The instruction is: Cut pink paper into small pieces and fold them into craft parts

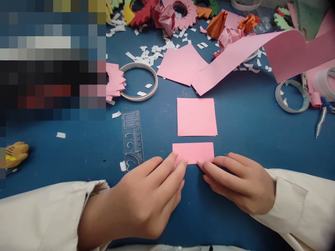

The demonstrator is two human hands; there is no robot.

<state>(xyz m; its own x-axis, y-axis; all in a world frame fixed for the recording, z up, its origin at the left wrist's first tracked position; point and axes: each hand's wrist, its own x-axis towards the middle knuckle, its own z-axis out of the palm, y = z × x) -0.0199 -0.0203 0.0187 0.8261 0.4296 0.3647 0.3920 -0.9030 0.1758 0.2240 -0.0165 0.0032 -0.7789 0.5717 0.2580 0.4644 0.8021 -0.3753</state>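
Observation:
A small pink paper (195, 152), apparently folded into a narrow rectangle, lies flat on the blue table. My left hand (146, 195) has its fingertips on the paper's lower left part, the fingers close together. At the lower right corner my right hand (240, 181) pinches the same paper's edge; its thumb is partly hidden. Just beyond lies a stack of square pink sheets (197, 116), its edges slightly uneven. Left of the stack is a clear plastic ruler (133, 137), partly covered at its near end by my left hand.
A roll of tape (154, 92) lies left of a pink sheet (180, 66) and a long curling pink strip (235, 55). White paper scraps (154, 52) and folded paper rings (183, 14) fill the back. Another tape roll (280, 101) and a pen (320, 120) lie right.

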